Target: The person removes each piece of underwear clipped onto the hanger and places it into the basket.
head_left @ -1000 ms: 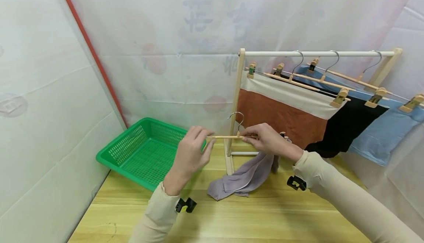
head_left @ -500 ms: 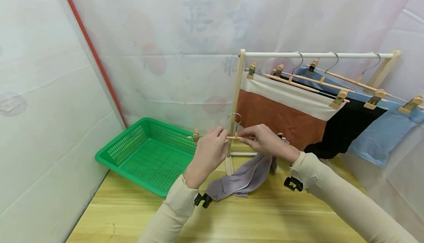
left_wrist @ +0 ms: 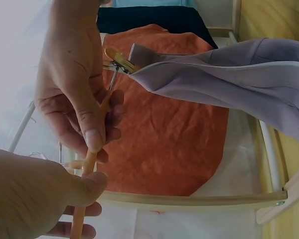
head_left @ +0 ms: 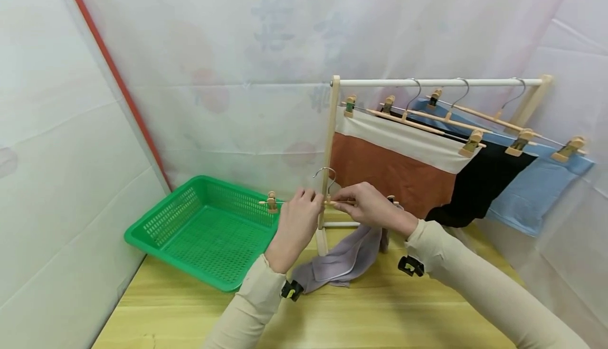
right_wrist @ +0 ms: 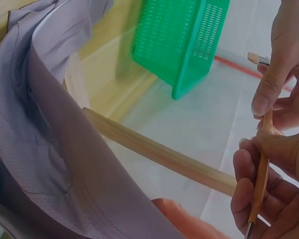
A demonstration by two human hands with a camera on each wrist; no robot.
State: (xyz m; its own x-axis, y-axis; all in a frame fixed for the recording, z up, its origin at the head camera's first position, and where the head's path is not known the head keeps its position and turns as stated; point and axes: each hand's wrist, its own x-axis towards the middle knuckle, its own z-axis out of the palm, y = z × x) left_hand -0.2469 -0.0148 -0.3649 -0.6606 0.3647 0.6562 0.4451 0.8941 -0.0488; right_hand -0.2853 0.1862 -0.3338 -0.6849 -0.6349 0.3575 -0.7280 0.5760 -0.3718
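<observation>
Both hands hold a clip hanger (head_left: 328, 203) with a tan bar and a metal hook, in front of the rack's left post. My left hand (head_left: 298, 221) grips the bar left of the hook. Just right of the hook, my right hand (head_left: 369, 207) pinches the bar; in the left wrist view its thumb lies along the bar (left_wrist: 89, 162). A grey-purple garment (head_left: 343, 259) hangs from the hanger's right clip (left_wrist: 120, 60) and trails onto the table. Nothing hangs from the left clip (head_left: 272, 202), beyond my left hand.
A green plastic basket (head_left: 178, 274) stands at the left on the wooden table (head_left: 190, 320). At the right is a rack with a white rail (head_left: 375, 82), bearing a white-and-rust garment (head_left: 394, 167), a black one (head_left: 489, 180) and a light blue one (head_left: 527, 201) on clip hangers.
My left hand has moved right along the hanger, baring the left clip, and now grips the bar near the hook. My right hand keeps its pinch. The head view has shifted slightly.
</observation>
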